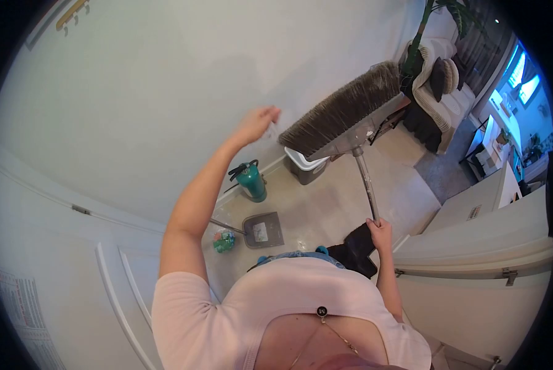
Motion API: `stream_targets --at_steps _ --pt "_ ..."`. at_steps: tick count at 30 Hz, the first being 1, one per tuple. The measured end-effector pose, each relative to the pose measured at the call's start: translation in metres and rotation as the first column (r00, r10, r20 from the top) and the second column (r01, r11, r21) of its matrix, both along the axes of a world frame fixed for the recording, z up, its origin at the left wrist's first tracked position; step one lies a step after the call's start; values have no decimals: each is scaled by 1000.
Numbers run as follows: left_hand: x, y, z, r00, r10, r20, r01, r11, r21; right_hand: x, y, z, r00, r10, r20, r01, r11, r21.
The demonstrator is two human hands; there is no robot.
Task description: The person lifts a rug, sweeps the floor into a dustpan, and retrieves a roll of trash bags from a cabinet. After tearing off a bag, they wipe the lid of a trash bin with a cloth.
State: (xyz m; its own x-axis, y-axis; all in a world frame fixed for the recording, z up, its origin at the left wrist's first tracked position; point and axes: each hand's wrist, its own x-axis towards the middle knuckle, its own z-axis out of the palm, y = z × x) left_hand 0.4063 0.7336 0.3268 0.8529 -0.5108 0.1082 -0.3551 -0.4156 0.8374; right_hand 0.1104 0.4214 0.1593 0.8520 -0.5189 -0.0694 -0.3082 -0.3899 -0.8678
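My right hand (380,235) is wrapped round the grey handle of a broom (344,110). The broom is raised, its head up in front of me and its dark bristles turned toward the wall side. Just left of the bristle end, my left hand (259,125) hangs in the air, apart from the broom, with its fingers drawn together. Something pale and small shows by those fingers, too blurred to name. On the floor below lies a grey dustpan (274,234) with a light patch in its pan. A green crumpled bundle (224,242) sits beside it.
A teal fire extinguisher (252,184) and a grey bin with a white rim (307,163) stand along the wall. Dark cloth (355,251) lies by my feet. White doors (73,259) flank me; a sofa (443,92) and plant (419,34) are at the far right.
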Motion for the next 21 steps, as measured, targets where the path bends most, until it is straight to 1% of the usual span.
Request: stream_targets --at_steps 1,4,7,10,12,13,14,17,20,21 --pt "3 5 3 992 127 -25 -127 991 -27 0 0 -1 1000 0 2 0 1000 13" --pt "4 16 10 969 121 -217 -155 977 -150 -1 -3 -5 1000 -13 3 13 1000 -17" --pt "-14 8 16 967 -19 -255 -16 991 -134 -2 -8 -10 1000 -26 5 26 1000 -4" --pt "-42 -8 30 936 -87 -342 -6 965 -261 1 -5 -2 1000 -30 -1 30 999 -41" --pt "-39 -17 12 983 -144 -117 123 977 -175 4 -3 5 1000 -18 19 18 1000 -9" --pt "-39 -21 7 984 -178 -2 176 977 -123 5 -3 6 999 -10 32 10 1000 6" --pt "-41 -26 9 992 -121 42 126 982 -138 5 -4 5 1000 -12 29 11 1000 10" --pt "-14 -9 -2 1000 16 -8 -17 991 -129 7 -9 1 1000 -24 19 24 1000 7" --pt "-6 11 3 953 88 -289 -187 923 -336 2 -11 -3 998 -57 20 57 998 -9" --pt "-7 11 3 949 67 -308 -171 932 -321 0 -11 -4 998 -61 30 61 998 -5"
